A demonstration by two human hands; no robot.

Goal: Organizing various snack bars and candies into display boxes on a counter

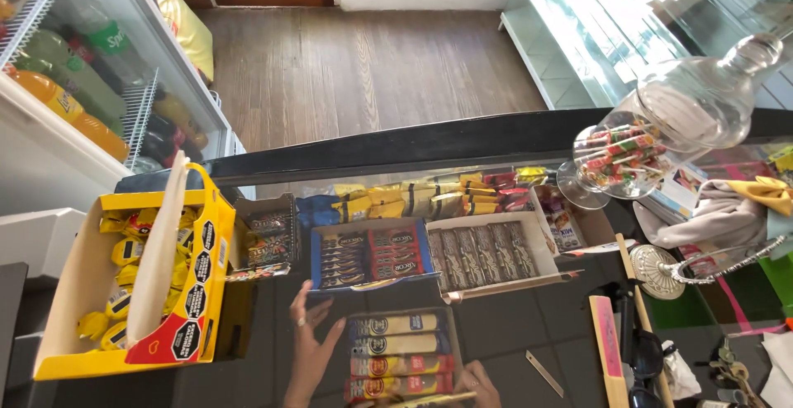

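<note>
My left hand (311,343) lies flat with fingers spread on the dark glass counter (512,334), just left of a brown tray of wrapped snack bars (401,354). My right hand (477,386) shows only at the bottom edge, fingers curled on the tray's lower right corner beside a thin strip; I cannot see whether it grips the tray. Behind the tray stand a blue box of chocolate bars (369,254) and a white box of dark bars (487,253).
A yellow carton of yellow-wrapped sweets (132,280) stands at the left. A glass jar of lollipops (628,156) with a lid sits at the right, near cloths, keys and sunglasses. A drinks fridge (74,86) is at far left, wooden floor beyond.
</note>
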